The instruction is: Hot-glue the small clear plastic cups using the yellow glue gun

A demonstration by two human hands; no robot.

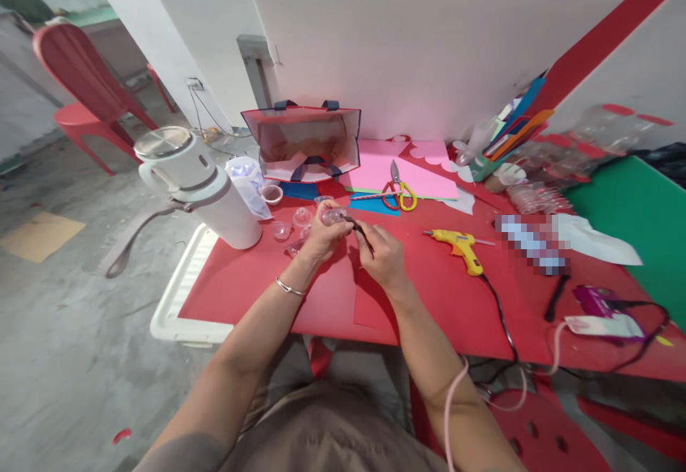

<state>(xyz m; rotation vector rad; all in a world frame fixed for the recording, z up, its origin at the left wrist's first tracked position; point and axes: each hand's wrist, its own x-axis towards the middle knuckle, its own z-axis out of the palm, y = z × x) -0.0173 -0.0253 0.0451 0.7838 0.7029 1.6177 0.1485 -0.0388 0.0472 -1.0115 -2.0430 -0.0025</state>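
Observation:
Over the red tabletop (pixel 429 315), my left hand (pixel 322 233) is closed around a small clear plastic cup (pixel 335 216). My right hand (pixel 383 250) pinches a thin dark strip (pixel 352 223), whose far end meets the cup between both hands. Several clear cups (pixel 281 230) lie just left of my left hand. Right of my right hand rests a yellow glue gun (pixel 461 247). Scissors (pixel 399 190) with red and yellow handles lie behind my hands, beside a patterned stick (pixel 375 196).
A large white tumbler (pixel 225 208) stands at the left near an open bag (pixel 305 143). Pink sheets (pixel 375 165) lie at the back. Pens and plastic bottles (pixel 605 136) stand back right. A power strip (pixel 603 325) and cords lie front right.

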